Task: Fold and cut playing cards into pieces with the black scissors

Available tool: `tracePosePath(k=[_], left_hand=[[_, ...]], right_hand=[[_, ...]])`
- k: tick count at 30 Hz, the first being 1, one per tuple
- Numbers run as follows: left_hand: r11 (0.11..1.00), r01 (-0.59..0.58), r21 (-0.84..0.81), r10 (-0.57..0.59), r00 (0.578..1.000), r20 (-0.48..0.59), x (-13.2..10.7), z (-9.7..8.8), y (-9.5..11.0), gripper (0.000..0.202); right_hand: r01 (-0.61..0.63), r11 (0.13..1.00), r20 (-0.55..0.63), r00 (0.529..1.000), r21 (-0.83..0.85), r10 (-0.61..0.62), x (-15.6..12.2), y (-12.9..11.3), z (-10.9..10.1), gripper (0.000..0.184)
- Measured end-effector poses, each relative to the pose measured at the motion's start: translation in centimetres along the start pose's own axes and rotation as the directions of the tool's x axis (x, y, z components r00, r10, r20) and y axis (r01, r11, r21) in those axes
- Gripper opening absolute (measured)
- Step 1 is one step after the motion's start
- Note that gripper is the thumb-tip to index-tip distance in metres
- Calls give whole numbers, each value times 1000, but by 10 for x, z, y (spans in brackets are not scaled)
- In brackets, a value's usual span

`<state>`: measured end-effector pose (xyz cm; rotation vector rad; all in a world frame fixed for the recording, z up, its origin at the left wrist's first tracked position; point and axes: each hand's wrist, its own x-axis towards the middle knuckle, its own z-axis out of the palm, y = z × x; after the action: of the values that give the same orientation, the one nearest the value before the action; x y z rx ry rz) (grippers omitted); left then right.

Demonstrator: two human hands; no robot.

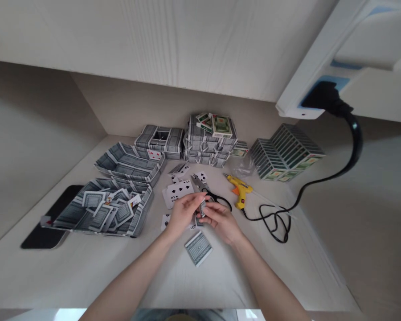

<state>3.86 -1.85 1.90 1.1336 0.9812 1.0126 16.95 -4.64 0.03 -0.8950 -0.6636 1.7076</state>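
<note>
Between my two hands is a small playing card piece (202, 207), its patterned back showing and seemingly folded. My left hand (184, 211) pinches it from the left, and my right hand (222, 221) grips it from the right. Just beyond my fingers lie black-handled scissors (219, 200), partly hidden by the hands. Loose face-up cards (179, 191) spread beyond and to the left of my left hand. Nearer to me, a patterned card stack (198, 248) rests face down on the table.
A yellow glue gun (241, 189) lies on the right, its black cord (280, 223) looping to a power strip (307, 100). Card-built trays (143, 218) stand left, one with loose cards, beside a black phone (47, 234). Card-built boxes (207, 142) and stacked card packs (284, 151) stand behind.
</note>
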Motion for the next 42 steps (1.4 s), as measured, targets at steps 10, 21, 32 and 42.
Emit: tracePosePath(k=[10, 21, 32, 42], left_hand=[[977, -83, 196, 78, 996, 30, -6, 6, -10, 34], [989, 146, -36, -139, 977, 160, -5, 5, -6, 38], [813, 424, -400, -153, 817, 556, 2, -8, 0, 42], [850, 382, -362, -211, 878, 430, 6, -8, -5, 37]], right_hand=[[71, 996, 45, 997, -58, -68, 3, 6, -4, 17], [54, 991, 86, 995, -123, -43, 0, 1, -4, 17], [-34, 996, 150, 988, -83, 46, -5, -8, 1, 15], [-45, 997, 201, 978, -67, 58, -5, -2, 5, 19]])
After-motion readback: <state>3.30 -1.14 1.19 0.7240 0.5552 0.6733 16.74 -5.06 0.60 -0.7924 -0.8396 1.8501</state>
